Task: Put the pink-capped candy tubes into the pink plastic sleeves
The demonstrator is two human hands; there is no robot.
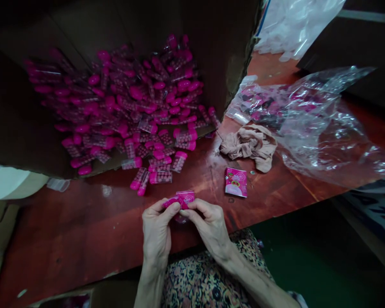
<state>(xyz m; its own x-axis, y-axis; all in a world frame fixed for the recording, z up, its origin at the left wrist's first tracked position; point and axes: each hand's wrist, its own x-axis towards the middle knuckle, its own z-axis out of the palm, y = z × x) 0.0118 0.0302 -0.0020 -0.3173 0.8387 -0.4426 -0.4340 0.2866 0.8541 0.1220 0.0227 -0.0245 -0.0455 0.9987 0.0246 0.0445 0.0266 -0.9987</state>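
Pinching pink packet (187, 196) in fingers of left hand (156, 233) and right hand (215, 233), apparently unfinished, near many filled tubes (179, 161) and one untouched sachet (235, 182) on table (83, 226).

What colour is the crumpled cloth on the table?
Dusty pink-beige cloth; it shows best in the head view.

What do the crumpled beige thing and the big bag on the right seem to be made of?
Beige bundle: probably soft, matte cloth, given its limp folds and fine wrinkles.
Big bag: apparently thin, glossy clear plastic, given its sharp highlights and see-through creases.
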